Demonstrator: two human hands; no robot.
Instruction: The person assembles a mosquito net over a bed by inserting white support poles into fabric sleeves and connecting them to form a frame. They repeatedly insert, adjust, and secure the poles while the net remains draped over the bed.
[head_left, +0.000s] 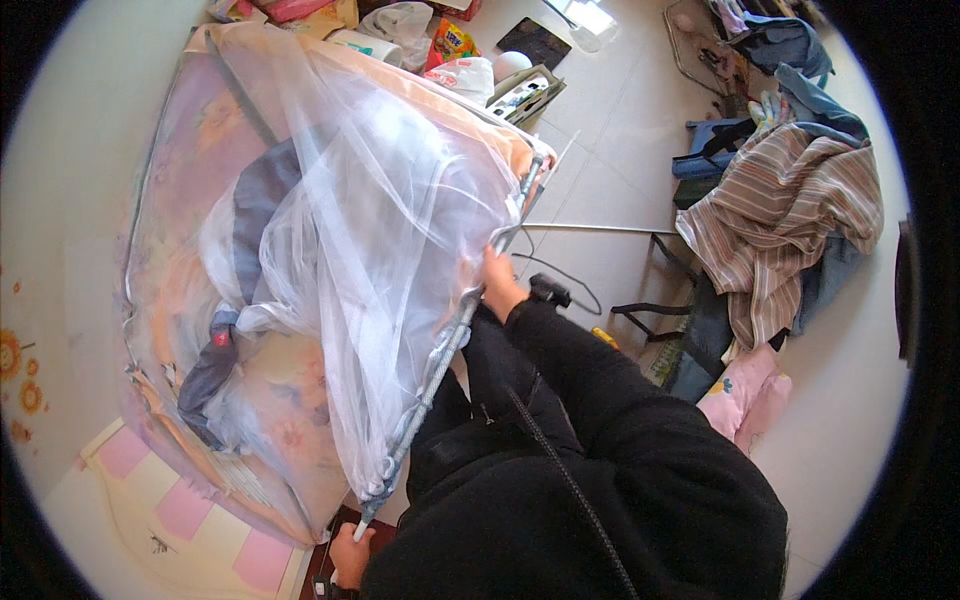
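Observation:
A white mosquito net [345, 260] hangs in loose folds over a bed with an orange and pink flowered sheet [290, 375]. Along the net's near side slants a grey metal pole [432, 385], with net fabric bunched on it. My right hand [500, 283] is closed round the pole's upper part, where the netting gathers. Down at the lower end, my left hand [350, 556] grips the pole's tip, its fingers partly hidden. Dark grey cloth [268, 215] shows through the mesh, and a grey garment [210, 375] lies at the left of the bed.
Bags and snack packets [455, 50] crowd the bed's far edge. To my right, a brown striped cloth [790, 215] covers a heap beside a black folding frame [655, 310]. A pink pillow [745, 400] lies below it. A cream and pink headboard [190, 510] stands at lower left.

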